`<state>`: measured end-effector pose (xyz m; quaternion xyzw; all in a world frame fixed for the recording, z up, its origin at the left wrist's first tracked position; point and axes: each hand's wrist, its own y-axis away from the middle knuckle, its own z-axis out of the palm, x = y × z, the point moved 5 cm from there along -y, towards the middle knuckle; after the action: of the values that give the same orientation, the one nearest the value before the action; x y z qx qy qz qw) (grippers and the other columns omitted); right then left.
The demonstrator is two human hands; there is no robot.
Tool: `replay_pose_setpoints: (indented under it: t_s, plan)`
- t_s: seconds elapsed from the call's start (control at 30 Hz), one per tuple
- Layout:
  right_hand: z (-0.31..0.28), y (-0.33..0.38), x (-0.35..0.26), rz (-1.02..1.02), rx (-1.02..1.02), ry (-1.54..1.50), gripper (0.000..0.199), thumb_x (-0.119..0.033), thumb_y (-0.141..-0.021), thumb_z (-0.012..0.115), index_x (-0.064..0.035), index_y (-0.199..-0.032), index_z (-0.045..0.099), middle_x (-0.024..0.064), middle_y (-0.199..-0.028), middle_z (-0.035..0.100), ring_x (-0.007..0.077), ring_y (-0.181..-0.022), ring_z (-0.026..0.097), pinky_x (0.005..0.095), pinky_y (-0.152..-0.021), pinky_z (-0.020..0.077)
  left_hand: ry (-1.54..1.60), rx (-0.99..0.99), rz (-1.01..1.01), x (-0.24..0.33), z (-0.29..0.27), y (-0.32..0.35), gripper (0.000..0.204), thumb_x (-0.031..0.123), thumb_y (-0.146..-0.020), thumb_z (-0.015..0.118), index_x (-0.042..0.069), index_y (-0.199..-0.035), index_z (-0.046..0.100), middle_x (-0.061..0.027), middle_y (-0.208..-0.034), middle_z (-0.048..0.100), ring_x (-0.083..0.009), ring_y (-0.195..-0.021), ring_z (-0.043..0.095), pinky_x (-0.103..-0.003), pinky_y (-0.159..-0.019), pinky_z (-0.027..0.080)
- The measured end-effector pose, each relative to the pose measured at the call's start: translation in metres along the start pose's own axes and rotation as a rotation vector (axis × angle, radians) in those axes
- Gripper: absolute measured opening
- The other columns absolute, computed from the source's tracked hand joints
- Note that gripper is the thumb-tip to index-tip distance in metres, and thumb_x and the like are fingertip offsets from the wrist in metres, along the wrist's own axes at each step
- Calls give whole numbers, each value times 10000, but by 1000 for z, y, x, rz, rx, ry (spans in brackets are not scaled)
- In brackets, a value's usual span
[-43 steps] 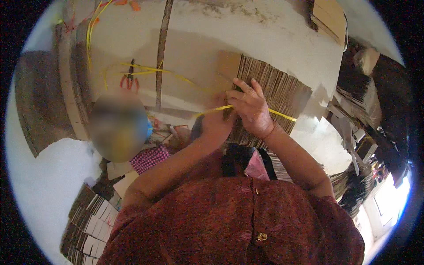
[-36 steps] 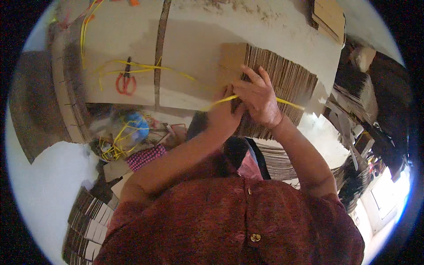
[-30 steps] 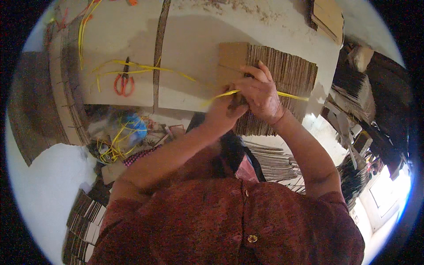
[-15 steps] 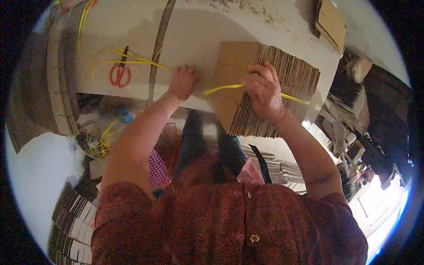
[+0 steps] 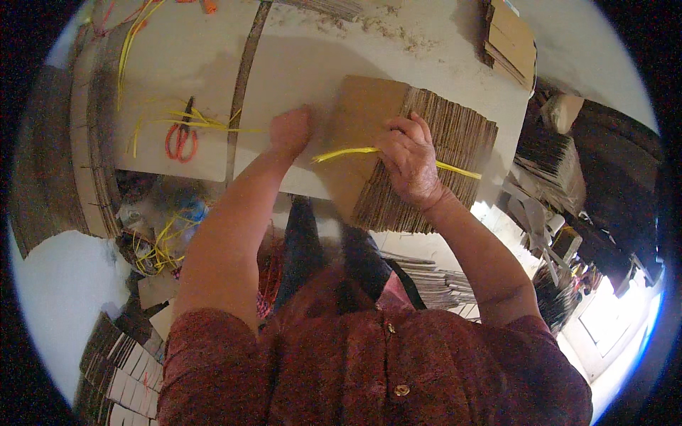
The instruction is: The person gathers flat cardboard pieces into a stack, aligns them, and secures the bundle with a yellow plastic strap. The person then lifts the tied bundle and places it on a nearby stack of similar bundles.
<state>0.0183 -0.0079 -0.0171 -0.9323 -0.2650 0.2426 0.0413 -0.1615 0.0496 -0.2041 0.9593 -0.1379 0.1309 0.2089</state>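
Binding step: right hand (image 5: 410,165) pinches yellow strap (image 5: 348,152) atop cardboard stack (image 5: 419,167); left hand (image 5: 288,131), fisted beside it, grip unclear; pulling taut likely next.

right hand (image 5: 410,165) gripping yellow strap (image 5: 348,152), cardboard stack (image 5: 419,170)

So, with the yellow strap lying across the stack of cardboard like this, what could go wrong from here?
1. Only the right hand presses the yellow strap on the cardboard stack; the left hand is off to the side, so the strap may slip loose.
2. The stack hangs over the table edge toward the person; a hard pull might tip or fan the sheets.
3. The orange scissors lie among loose strap pieces, where a reaching hand could catch the blades.
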Motion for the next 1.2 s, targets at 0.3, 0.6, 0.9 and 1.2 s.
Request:
replay_pose_setpoints:
  t_s: [0.3, 0.6, 0.9, 1.2]
  plan:
    - [-2, -5, -1, 24, 16, -33, 264, -113, -627, 583, -115, -891, 593, 50, -933, 576, 280, -1020, 493, 508, -957, 313, 47, -46, -18, -3, -11, -16, 164, 164, -788, 486, 41, -827, 588, -192, -844, 610, -352, -806, 592, -424, -692, 482]
    - [-1, -1, 2, 73, 44, -2, 209, -31, -681, 589, -56, -888, 570, 93, -900, 570, 291, -990, 508, 488, -922, 337, 1285, -226, -77, 69, -27, 78, 338, 285, -786, 598, 7, -980, 585, -126, -880, 626, -231, -918, 578, -336, -776, 462]
    - [-10, -6, -2, 87, 2, -25, 267, -19, -651, 590, -62, -914, 574, 87, -912, 575, 292, -1018, 506, 499, -939, 322, 1092, -358, 79, 116, -91, 95, 478, 248, -667, 706, 13, -1047, 537, -138, -976, 597, -242, -925, 573, -342, -815, 454]
    - [-18, -10, 1, 127, 139, -267, 175, -102, -703, 529, -88, -858, 608, 69, -964, 589, 312, -1031, 497, 470, -919, 355, 1186, -334, 87, 107, -79, 86, 458, 188, -679, 690, 33, -1078, 527, -91, -1010, 592, -196, -940, 560, -321, -830, 447]
